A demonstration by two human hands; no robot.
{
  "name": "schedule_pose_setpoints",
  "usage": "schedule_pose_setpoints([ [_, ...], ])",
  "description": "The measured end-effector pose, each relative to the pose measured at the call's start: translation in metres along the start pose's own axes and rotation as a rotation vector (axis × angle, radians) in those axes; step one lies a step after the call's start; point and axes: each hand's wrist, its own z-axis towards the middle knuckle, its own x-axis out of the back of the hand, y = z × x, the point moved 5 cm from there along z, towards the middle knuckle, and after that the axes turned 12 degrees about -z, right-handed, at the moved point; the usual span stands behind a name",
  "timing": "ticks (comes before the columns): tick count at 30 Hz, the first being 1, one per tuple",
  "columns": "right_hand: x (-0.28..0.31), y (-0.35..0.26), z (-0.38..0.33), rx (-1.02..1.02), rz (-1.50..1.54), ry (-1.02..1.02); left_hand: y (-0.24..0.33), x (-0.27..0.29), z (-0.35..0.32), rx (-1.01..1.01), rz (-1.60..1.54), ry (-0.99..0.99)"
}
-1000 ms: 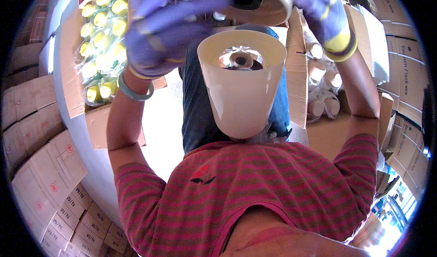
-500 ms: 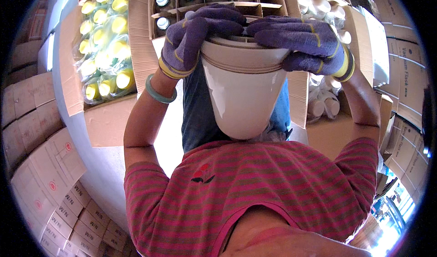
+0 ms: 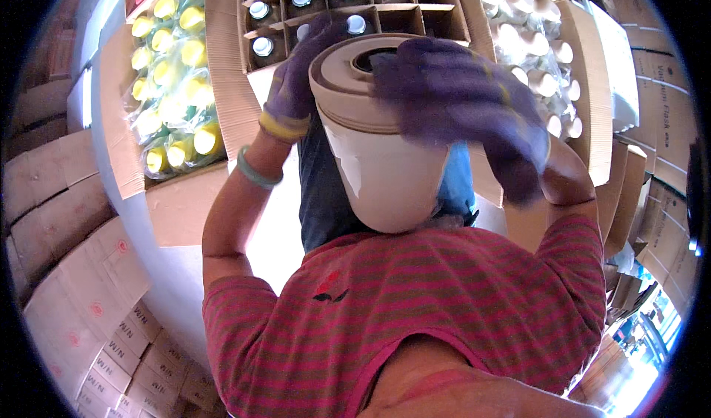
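Note:
A cream-white tapered container [image 3: 385, 174] stands upright against my lap, narrower toward the bottom. Its round lid [image 3: 337, 68] is in place, with a ring-shaped dark recess [image 3: 368, 60] at the middle. My left hand [image 3: 298, 77], in a purple knit glove with a yellow cuff, grips the container's left far side; its fingertips are partly hidden behind the rim. My gloved right hand [image 3: 466, 99] is blurred by motion. Its stretched fingers lie over the right part of the lid, and the thumb hangs apart, lower down. Whether the right fingers touch the lid I cannot tell.
Ahead, a divided carton [image 3: 437, 7] holds dark bottles with pale caps. At left, an open carton [image 3: 118, 136] contains plastic-wrapped yellow-topped items [image 3: 189, 85]. A carton at right holds wrapped white-topped items [image 3: 544, 83]. Stacked boxes [image 3: 81, 299] line the left side, and more boxes [image 3: 659, 114] the right.
My right hand has turned from gripping the rim to lying across the lid. The container's top has tipped away from me, showing more of the lid and its recess. My left hand stays at the left rim.

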Motion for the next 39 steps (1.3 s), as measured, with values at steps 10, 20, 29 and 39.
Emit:
schedule_pose_setpoints([
  [10, -0.007, 0.035, -0.009, -0.171, 0.202, 0.284, -0.042, 0.022, 0.016, 0.187, -0.021, -0.004],
  [20, -0.034, 0.050, -0.020, -0.155, 0.143, 0.556, 0.067, -0.021, 0.030, 0.160, 0.197, 0.063],
  [29, -0.030, 0.017, -0.013, 0.156, -0.126, 0.687, 0.003, 0.000, 0.032, 0.137, 0.173, -0.025],
  [39, 0.006, 0.001, -0.008, 0.175, 0.191, 0.737, 0.000, -0.028, 0.039, 0.133, 0.164, -0.054],
])
